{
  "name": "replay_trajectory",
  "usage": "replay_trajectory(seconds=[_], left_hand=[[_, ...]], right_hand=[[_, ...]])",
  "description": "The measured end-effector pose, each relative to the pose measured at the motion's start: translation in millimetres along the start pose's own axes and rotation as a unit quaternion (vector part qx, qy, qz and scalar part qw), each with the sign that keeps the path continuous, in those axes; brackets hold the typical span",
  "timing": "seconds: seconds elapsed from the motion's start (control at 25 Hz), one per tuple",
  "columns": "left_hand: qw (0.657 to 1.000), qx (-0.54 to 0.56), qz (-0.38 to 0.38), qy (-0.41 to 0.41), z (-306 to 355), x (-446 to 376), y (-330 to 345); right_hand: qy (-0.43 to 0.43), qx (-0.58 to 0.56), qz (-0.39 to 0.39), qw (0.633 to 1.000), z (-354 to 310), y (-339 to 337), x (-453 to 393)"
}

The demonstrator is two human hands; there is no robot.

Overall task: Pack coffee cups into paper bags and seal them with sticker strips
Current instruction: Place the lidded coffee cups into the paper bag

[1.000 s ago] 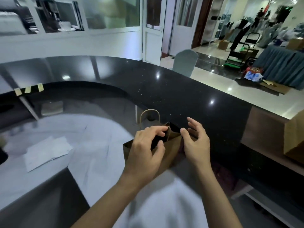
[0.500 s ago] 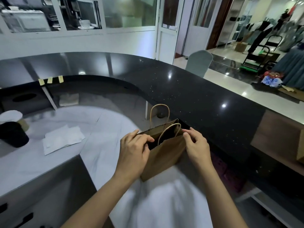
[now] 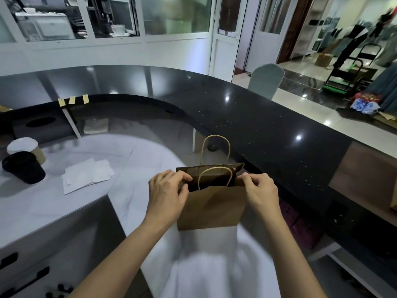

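A brown paper bag with twine handles stands upright on the white counter, its mouth held open. My left hand grips the bag's left top edge. My right hand pinches the right top edge. The inside of the bag is dark and I cannot see its contents. Far left on the counter stand a black-lidded coffee cup and, behind it, a white-lidded brown cup. Three yellow sticker strips hang from the edge of the raised black counter.
The raised black bar top curves behind and to the right of the bag. White paper sheets lie left of the bag. A dark tissue box sits at the back left. Drawers with black handles are below left.
The bag has turned to face me squarely and its mouth is spread wider between both hands. The view has swung left, bringing the two cups fully into sight.
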State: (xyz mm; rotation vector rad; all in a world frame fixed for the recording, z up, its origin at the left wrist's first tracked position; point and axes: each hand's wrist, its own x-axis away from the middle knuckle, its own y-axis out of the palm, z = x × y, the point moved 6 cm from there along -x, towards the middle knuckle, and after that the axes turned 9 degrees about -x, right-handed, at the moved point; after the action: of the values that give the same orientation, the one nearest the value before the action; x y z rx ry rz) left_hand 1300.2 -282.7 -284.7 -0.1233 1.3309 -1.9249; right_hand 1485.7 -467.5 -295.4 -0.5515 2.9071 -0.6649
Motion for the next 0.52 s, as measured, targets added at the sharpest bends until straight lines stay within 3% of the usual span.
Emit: replay_trajectory(seconds=[0.24,0.52], left_hand=[[0.999,-0.006,-0.024,-0.033,-10.1,3.9,-0.1],[0.988,-0.059,-0.131,-0.054,-20.1,21.6,-0.8]], right_hand=[[-0.038,0.057,-0.068,0.995,-9.1,3.1,22.3],[-0.012,0.134,-0.14,0.981,-14.7,7.5,36.7]])
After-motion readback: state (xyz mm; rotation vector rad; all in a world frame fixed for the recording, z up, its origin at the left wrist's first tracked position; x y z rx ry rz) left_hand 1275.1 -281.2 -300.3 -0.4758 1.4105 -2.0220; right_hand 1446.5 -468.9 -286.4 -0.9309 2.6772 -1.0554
